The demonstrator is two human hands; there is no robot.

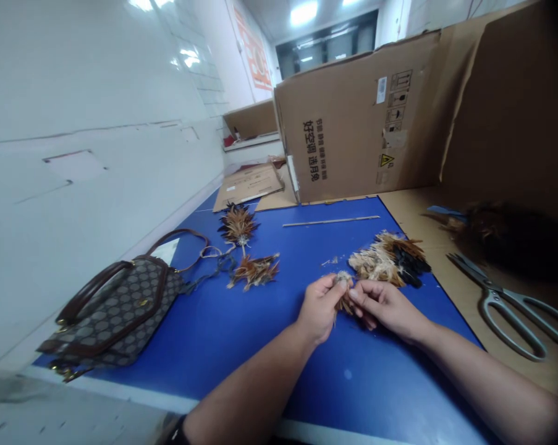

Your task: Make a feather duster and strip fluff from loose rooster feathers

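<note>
Both my hands meet over the blue table top (241, 334) and pinch a small bunch of brown feathers (343, 301). My left hand (319, 309) is closed on the bunch from the left. My right hand (383, 307) grips it from the right with thumb and fingers. Just beyond my hands lies a loose pile of tan, brown and black feathers (388, 259). Further left on the table are two finished feather clusters (253, 270), one on a thin stick (238, 226).
A patterned handbag with brown handles (116, 306) lies at the left edge by the white wall. Large scissors (510, 306) rest on cardboard at the right, near a dark feather heap (505, 235). A big cardboard box (366, 133) stands behind. A thin stick (330, 220) lies before it.
</note>
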